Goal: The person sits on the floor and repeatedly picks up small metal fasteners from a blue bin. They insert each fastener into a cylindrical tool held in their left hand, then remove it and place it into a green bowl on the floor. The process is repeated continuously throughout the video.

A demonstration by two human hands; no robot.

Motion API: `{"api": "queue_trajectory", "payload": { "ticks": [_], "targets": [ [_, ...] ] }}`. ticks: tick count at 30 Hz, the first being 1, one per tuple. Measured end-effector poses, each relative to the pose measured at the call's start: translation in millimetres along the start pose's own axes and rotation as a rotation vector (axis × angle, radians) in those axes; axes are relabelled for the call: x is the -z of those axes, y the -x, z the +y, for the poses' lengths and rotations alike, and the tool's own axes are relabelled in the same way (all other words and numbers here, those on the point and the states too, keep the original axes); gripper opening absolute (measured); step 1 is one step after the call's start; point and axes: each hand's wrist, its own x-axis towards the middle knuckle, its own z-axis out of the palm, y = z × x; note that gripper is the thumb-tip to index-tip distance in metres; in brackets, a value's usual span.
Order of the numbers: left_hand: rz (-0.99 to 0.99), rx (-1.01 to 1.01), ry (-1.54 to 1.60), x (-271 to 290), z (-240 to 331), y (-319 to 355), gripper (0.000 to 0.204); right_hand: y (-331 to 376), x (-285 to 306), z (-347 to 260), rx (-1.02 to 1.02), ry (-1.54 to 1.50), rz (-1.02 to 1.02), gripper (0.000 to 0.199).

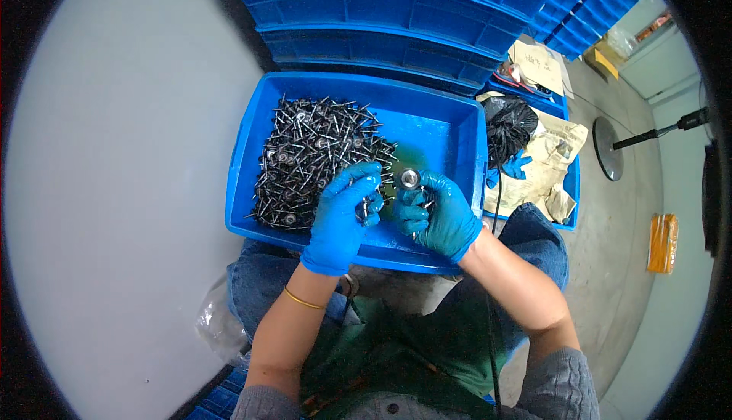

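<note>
My left hand [345,210], in a wet blue glove, has its fingers curled round small metal shaft parts [364,206], which are partly hidden by the fingers. My right hand [441,218], gloved the same way, pinches a metal part with a round ringed end [409,179] between thumb and fingers. Thin metal shafts also poke out lower down from that hand. Both hands are over a blue plastic bin [358,83]. A heap of dark metal shaft parts [316,142], some with round silver ends, fills its left side. Greenish liquid [414,157] lies on the bin floor beside the heap.
Stacked blue crates [381,16] rise behind the bin. At right, another blue crate [573,191] holds crumpled brown paper [545,168] and a black plastic bag [509,124]. A round stand base [608,148] is farther right. A pale wall [152,153] borders the left.
</note>
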Motion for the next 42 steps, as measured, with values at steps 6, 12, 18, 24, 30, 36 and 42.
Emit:
{"api": "queue_trajectory", "payload": {
  "ticks": [6,12,18,24,30,36,42],
  "targets": [
    [-0.033,-0.015,-0.085,-11,-2,4,0.02,4,4,4,0.036,0.049,0.038,0.021],
    [0.006,-0.328,-0.518,-23,-10,5,0.019,5,2,8,0.038,0.054,0.087,0.017],
    [-0.019,-0.075,-0.33,-15,-6,5,0.013,3,11,9,0.037,0.068,0.032,0.017],
    [0.023,-0.051,-0.351,-13,-5,4,0.006,1,12,11,-0.01,0.086,0.075,0.019],
    [0.035,-0.084,-0.403,-15,-5,4,0.005,1,14,9,-0.01,0.083,0.033,0.02],
    [0.009,-0.207,-0.559,-13,-6,3,0.007,-3,16,7,0.074,0.171,-0.005,0.021],
    [0.233,-0.271,-0.088,8,34,0,0.009,-22,17,-19,0.256,0.308,-0.058,0.021]
  ]
}}
